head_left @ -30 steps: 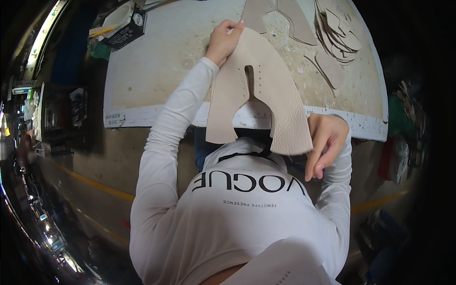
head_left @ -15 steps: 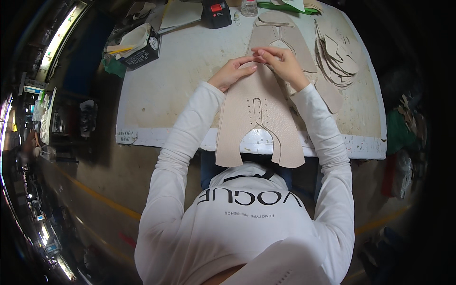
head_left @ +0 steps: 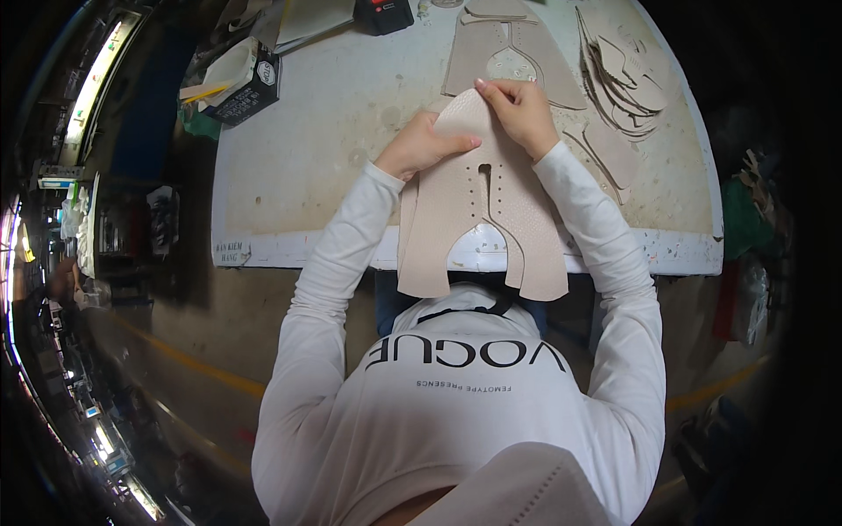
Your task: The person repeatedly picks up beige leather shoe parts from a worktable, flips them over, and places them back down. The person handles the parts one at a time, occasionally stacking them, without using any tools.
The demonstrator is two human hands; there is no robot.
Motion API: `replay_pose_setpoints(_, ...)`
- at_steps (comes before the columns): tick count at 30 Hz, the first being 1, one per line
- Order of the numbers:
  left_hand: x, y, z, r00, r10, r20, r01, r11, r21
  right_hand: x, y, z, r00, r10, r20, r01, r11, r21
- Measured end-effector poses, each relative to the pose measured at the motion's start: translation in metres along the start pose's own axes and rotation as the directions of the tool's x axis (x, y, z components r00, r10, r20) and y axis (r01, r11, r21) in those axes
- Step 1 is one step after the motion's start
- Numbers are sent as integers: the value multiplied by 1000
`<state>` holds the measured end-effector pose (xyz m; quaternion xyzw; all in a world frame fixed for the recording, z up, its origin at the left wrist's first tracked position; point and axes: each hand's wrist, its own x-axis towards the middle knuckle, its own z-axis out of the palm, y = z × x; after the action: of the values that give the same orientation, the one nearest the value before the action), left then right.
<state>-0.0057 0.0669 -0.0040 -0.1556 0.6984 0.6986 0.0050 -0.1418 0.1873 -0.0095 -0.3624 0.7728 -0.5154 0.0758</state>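
Observation:
A beige leather shoe upper piece (head_left: pixel 447 197), with a central slot, rows of punched holes and two legs, lies over the table's near edge, seemingly on top of a like piece. My left hand (head_left: pixel 421 147) grips its left side near the far end, thumb across the top. Its far tip is pinched between the fingers of my right hand (head_left: pixel 519 112) and looks lifted and bent. Beyond my hands rests another set of beige upper pieces (head_left: pixel 474 66), with a narrow strip across its far end.
The white worktable (head_left: pixel 324 175) has worn, stained patches. At its right lies a fanned stack of beige leather pieces (head_left: pixel 618 74), with loose curved pieces (head_left: pixel 605 158) nearer me. A black box (head_left: pixel 254 88) stands at the left edge, and a black object with red (head_left: pixel 383 15) at the back.
Both hands have come slightly nearer me. My left hand now wraps the piece's side, and the far end has been raised and bent. The view has shifted a little.

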Motion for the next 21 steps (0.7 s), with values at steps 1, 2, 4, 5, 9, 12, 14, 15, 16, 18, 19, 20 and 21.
replay_pose_setpoints(1, -5, -1, 3, 1000, 27, -7, -27, 1000, 10, 0, 1, -1, 1000, 6, 6, -6, 1000, 15)
replay_pose_setpoints(2, -10, -2, 6, 998, 57, -13, -57, 998, 20, 1, 2, -3, 999, 42, 15, -42, 999, 14)
replay_pose_setpoints(4, -21, -6, 12, 997, 78, -15, -78, 997, -1, 3, 5, -3, 998, 56, 0, -56, 998, -15)
replay_pose_setpoints(5, -27, -8, 15, 998, 69, -10, -69, 997, -33, 3, 7, -3, 998, 66, 4, -66, 998, -13)
replay_pose_setpoints(9, -57, -14, 21, 999, 21, -32, -22, 1000, -20, 9, 14, -5, 998, 39, -49, -40, 999, -17)
replay_pose_setpoints(12, -78, -20, 25, 999, -44, 0, 44, 999, -9, 11, 17, -6, 997, 44, -61, -46, 999, -29)
replay_pose_setpoints(14, -91, -24, 28, 998, -59, 9, 59, 998, -15, 12, 18, -7, 997, 54, -50, -57, 997, -50)
replay_pose_setpoints(15, -97, -25, 30, 998, -69, 10, 69, 997, -17, 13, 19, -8, 997, 54, -46, -57, 996, -62)
replay_pose_setpoints(16, -103, -26, 30, 998, -64, 13, 63, 997, 47, 12, 19, -7, 998, 54, -41, -57, 996, -74)
replay_pose_setpoints(18, -113, -28, 36, 999, -33, 33, 33, 999, -9, 12, 19, -5, 998, 53, -46, -56, 996, -72)
replay_pose_setpoints(19, -118, -29, 38, 999, -17, 42, 19, 999, -36, 12, 20, -3, 997, 55, -51, -59, 995, -78)
replay_pose_setpoints(20, -124, -29, 40, 997, -41, 65, 45, 997, -62, 11, 21, -2, 998, 54, -44, -58, 994, -93)
replay_pose_setpoints(21, -130, -30, 42, 996, -56, 67, 61, 995, -74, 11, 21, 0, 998, 56, -41, -60, 991, -116)
